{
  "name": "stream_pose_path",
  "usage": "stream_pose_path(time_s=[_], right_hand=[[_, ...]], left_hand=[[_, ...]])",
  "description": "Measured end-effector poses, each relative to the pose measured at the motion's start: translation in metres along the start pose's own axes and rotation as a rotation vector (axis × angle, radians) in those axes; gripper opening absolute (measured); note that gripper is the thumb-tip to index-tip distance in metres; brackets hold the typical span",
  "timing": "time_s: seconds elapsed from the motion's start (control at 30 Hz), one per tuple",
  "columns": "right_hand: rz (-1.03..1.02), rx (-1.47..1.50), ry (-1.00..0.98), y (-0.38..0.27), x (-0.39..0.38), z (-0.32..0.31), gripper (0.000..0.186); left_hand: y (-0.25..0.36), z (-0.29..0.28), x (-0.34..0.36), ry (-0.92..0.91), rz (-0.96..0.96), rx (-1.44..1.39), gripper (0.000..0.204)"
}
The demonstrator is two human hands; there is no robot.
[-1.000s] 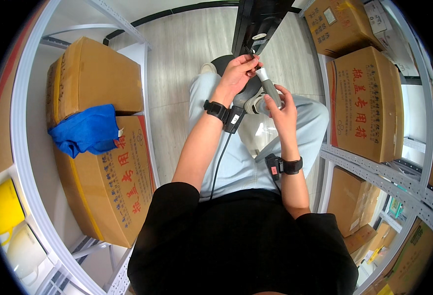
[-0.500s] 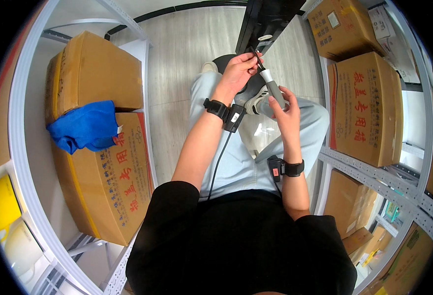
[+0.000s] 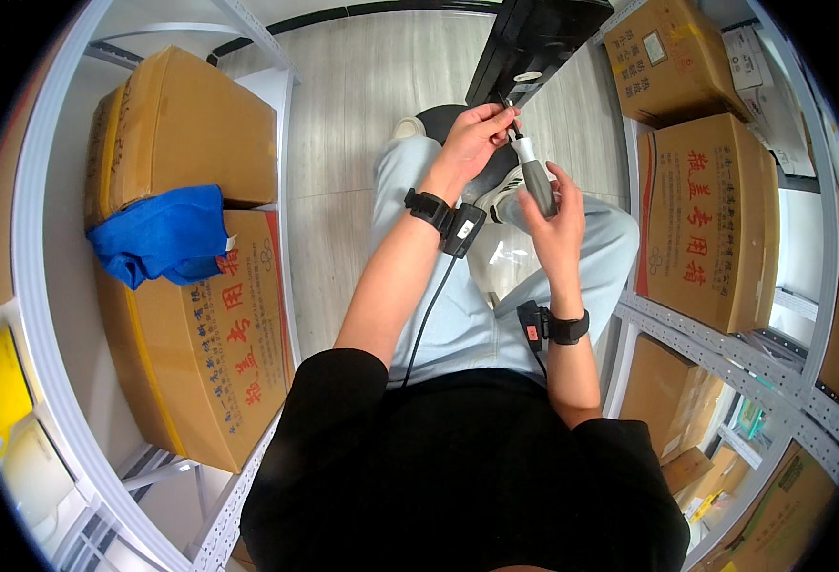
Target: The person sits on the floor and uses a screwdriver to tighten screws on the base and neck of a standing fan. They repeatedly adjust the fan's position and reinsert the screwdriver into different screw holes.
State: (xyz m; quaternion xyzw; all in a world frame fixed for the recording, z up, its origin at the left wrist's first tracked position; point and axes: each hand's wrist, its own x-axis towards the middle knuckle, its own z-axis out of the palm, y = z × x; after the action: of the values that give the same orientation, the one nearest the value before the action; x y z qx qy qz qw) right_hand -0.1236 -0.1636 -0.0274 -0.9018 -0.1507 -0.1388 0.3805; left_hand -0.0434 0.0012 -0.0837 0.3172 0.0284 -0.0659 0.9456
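Work looks under way, not finished: the screwdriver slants from the right hand toward the near end of the black panel. Whether its tip is seated is hidden. The right hand wraps its handle; the left hand is pinched narrow by the tip, on what I cannot tell. Grey handle, white collar, dark shaft.

I could swing my left hand out over the floor as far as the left carton, but the black panel stands just ahead and shelved cartons bound my right side.
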Motion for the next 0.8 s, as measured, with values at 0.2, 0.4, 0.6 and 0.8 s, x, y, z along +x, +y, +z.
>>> stream_pose_path(time_s=[0.2,0.4,0.6,0.8], right_hand=[[0.746,0.976,-0.229,-0.013,0.011,-0.015,0.037],[0.483,0.442,-0.175,-0.013,0.006,-0.01,0.039],[0.628,0.614,-0.151,-0.013,0.005,-0.012,0.038],[0.797,0.955,-0.252,-0.011,0.009,-0.018,0.036]], left_hand=[[0.008,0.009,-0.009,-0.048,-0.022,-0.083,0.021],[0.001,-0.001,-0.001,-0.06,0.006,-0.002,0.021],[0.001,0.002,-0.002,-0.033,-0.005,-0.046,0.023],[0.006,0.006,-0.006,-0.069,-0.027,-0.069,0.024]])
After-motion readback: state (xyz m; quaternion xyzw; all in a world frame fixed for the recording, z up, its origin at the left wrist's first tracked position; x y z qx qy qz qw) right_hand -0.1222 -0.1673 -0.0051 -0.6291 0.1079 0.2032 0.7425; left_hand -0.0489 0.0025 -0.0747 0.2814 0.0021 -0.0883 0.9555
